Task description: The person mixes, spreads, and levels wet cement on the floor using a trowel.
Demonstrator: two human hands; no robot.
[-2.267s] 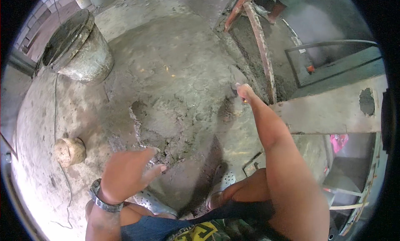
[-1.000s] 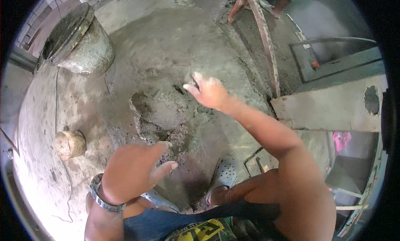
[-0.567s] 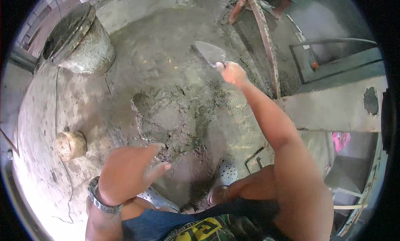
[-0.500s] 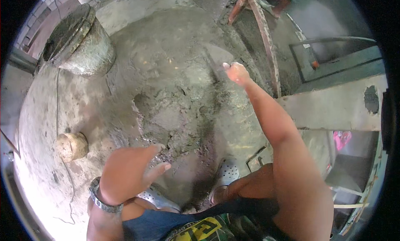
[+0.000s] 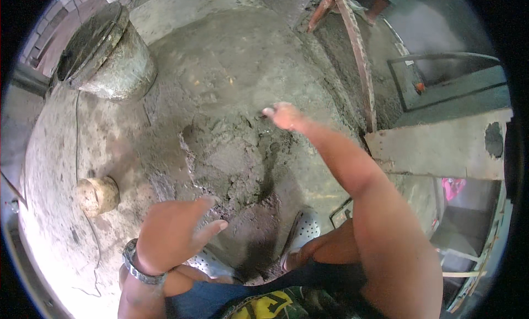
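Observation:
My left hand (image 5: 179,228), with a watch at the wrist, hangs with thumb and fingers apart and holds nothing. Below it are my shoes and rough wet cement (image 5: 226,159) spread on the floor. Further forward my right hand (image 5: 284,115) is closed, low over the cement's upper edge. It grips the trowel seen in the earlier frames, whose blade is now blurred or hidden against the grey surface.
A crusted bucket (image 5: 110,65) stands upper left, a small tub (image 5: 96,195) left beside a thin cord. At right are a leaning timber (image 5: 358,60), a board (image 5: 430,145) and a dark frame. Someone's foot (image 5: 374,10) shows at top right.
My right hand has swept to and fro over the cement, most recently down and leftward from where the trowel blade showed. My left hand stays in roughly the same place.

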